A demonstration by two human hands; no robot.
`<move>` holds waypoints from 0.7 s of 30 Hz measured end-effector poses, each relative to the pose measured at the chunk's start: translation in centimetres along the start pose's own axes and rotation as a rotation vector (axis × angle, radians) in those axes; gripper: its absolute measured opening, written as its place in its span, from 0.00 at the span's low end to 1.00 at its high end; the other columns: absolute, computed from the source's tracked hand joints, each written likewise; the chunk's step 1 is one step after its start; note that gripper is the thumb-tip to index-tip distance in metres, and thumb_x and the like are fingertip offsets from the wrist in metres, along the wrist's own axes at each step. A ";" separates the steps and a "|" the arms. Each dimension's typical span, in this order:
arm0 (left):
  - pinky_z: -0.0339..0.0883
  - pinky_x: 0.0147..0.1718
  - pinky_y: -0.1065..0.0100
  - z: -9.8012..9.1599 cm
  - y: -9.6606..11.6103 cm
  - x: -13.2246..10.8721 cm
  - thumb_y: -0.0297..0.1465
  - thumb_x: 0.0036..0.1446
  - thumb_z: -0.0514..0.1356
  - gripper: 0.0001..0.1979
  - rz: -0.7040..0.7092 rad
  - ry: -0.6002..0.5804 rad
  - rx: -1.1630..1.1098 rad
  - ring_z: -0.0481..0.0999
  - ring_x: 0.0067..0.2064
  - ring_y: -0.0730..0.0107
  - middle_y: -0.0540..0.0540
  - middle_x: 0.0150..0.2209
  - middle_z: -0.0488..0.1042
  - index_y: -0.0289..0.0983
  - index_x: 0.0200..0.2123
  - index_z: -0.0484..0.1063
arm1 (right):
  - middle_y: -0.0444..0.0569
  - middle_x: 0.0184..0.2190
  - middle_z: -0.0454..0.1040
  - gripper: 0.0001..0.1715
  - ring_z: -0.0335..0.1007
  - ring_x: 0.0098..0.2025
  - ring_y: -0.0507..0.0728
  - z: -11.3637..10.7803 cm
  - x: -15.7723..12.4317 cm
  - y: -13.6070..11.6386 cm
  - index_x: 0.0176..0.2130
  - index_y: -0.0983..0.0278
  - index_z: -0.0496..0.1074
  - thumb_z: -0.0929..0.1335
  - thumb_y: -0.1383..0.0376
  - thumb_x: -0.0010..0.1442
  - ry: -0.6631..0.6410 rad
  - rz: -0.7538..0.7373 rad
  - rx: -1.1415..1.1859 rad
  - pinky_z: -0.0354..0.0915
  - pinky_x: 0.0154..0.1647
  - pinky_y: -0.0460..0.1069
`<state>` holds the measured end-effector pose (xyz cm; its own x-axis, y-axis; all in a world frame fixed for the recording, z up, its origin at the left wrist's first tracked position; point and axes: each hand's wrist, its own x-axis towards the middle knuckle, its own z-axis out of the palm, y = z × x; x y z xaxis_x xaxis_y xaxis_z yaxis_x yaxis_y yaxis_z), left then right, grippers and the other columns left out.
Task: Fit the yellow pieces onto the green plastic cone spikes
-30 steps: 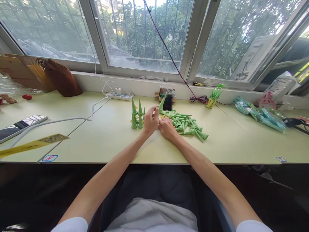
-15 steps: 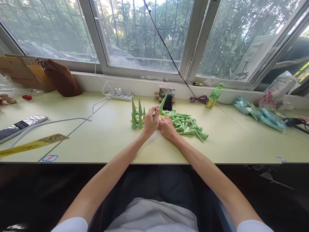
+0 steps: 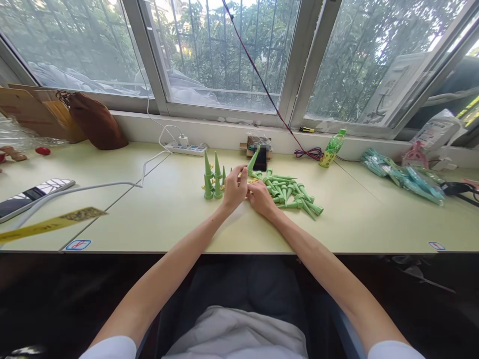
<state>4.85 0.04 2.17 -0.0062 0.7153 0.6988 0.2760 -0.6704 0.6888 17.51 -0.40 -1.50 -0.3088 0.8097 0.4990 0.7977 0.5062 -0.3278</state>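
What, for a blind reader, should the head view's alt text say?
The left hand and right hand work close together on a pale table, between a few upright green cones and a pile of cones lying flat. A window runs behind.

— Where are my hands sitting?

— Your left hand (image 3: 234,187) and right hand (image 3: 260,197) are resting close together at the middle of the surface (image 3: 168,214), left one slightly further back.

— And around them?

— The standing cones (image 3: 211,182) are rising just left of your left hand. The heap of cones (image 3: 294,195) is lying just right of your right hand and spreading away from you. Behind both, an upright phone (image 3: 260,158) is leaning by the wall.

— Further out?

— The power strip (image 3: 186,147) is lying behind the standing cones. The bottle (image 3: 332,148) and the coil of cable (image 3: 310,153) are sitting behind the heap, with packets (image 3: 404,178) far right. Far left, a flat phone (image 3: 33,193) is lying near you, with a pouch (image 3: 95,119) behind it.
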 end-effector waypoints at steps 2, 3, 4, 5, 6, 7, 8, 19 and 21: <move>0.68 0.28 0.68 0.0 -0.1 0.0 0.48 0.69 0.50 0.21 0.004 0.000 0.001 0.77 0.32 0.66 0.45 0.29 0.76 0.39 0.46 0.74 | 0.51 0.35 0.75 0.08 0.64 0.42 0.60 0.0 0.0 0.0 0.36 0.63 0.75 0.67 0.74 0.61 0.015 0.002 0.031 0.61 0.49 0.53; 0.68 0.28 0.68 0.0 -0.1 0.0 0.48 0.69 0.50 0.21 0.005 -0.001 0.001 0.77 0.32 0.66 0.45 0.29 0.76 0.39 0.46 0.74 | 0.50 0.35 0.75 0.08 0.64 0.41 0.60 -0.1 0.1 0.1 0.35 0.63 0.75 0.67 0.74 0.60 0.022 0.001 0.047 0.61 0.49 0.52; 0.68 0.28 0.68 0.0 -0.1 0.0 0.48 0.69 0.50 0.21 0.005 -0.003 0.002 0.77 0.32 0.66 0.45 0.29 0.76 0.39 0.46 0.74 | 0.50 0.35 0.75 0.08 0.65 0.41 0.59 0.0 0.1 0.1 0.35 0.63 0.75 0.67 0.74 0.60 0.026 0.000 0.063 0.61 0.50 0.52; 0.68 0.28 0.68 0.0 -0.1 0.0 0.47 0.69 0.50 0.21 0.004 -0.006 0.002 0.77 0.32 0.66 0.45 0.29 0.76 0.39 0.46 0.74 | 0.49 0.34 0.76 0.08 0.65 0.40 0.59 0.0 0.1 0.1 0.35 0.63 0.74 0.67 0.74 0.60 0.030 -0.001 0.077 0.61 0.50 0.52; 0.68 0.28 0.68 0.0 -0.1 0.0 0.47 0.69 0.50 0.21 0.002 -0.008 0.002 0.77 0.32 0.66 0.45 0.29 0.76 0.39 0.46 0.74 | 0.49 0.34 0.76 0.08 0.66 0.40 0.58 0.0 0.1 0.2 0.34 0.64 0.74 0.67 0.74 0.60 0.034 -0.003 0.089 0.61 0.49 0.52; 0.68 0.28 0.68 0.0 0.0 0.0 0.47 0.69 0.50 0.21 0.001 -0.011 0.000 0.77 0.32 0.66 0.45 0.29 0.76 0.39 0.46 0.74 | 0.49 0.34 0.76 0.07 0.66 0.39 0.58 0.0 0.1 0.2 0.34 0.64 0.74 0.67 0.75 0.60 0.037 -0.003 0.097 0.61 0.49 0.51; 0.68 0.28 0.68 0.0 0.0 0.0 0.47 0.69 0.50 0.21 0.000 -0.012 -0.001 0.77 0.33 0.66 0.45 0.29 0.76 0.38 0.46 0.74 | 0.49 0.33 0.75 0.08 0.66 0.39 0.58 0.0 0.1 0.2 0.33 0.64 0.73 0.67 0.75 0.60 0.041 -0.003 0.102 0.61 0.48 0.51; 0.67 0.27 0.68 0.0 0.2 -0.1 0.48 0.68 0.50 0.21 0.002 -0.009 -0.003 0.77 0.32 0.66 0.45 0.29 0.76 0.39 0.45 0.74 | 0.48 0.32 0.74 0.09 0.65 0.38 0.56 0.0 0.0 0.2 0.32 0.64 0.72 0.65 0.76 0.59 0.061 0.013 0.129 0.61 0.43 0.48; 0.67 0.27 0.68 0.0 0.1 -0.1 0.48 0.68 0.50 0.21 0.004 -0.009 -0.003 0.77 0.32 0.66 0.45 0.29 0.76 0.39 0.45 0.74 | 0.48 0.32 0.73 0.09 0.65 0.37 0.55 0.0 0.0 0.2 0.32 0.64 0.72 0.65 0.76 0.59 0.064 0.017 0.151 0.61 0.42 0.48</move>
<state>4.92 -0.09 2.21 0.0031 0.7144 0.6998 0.2732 -0.6737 0.6866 17.67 -0.28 -1.56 -0.2585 0.8007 0.5404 0.7141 0.5352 -0.4513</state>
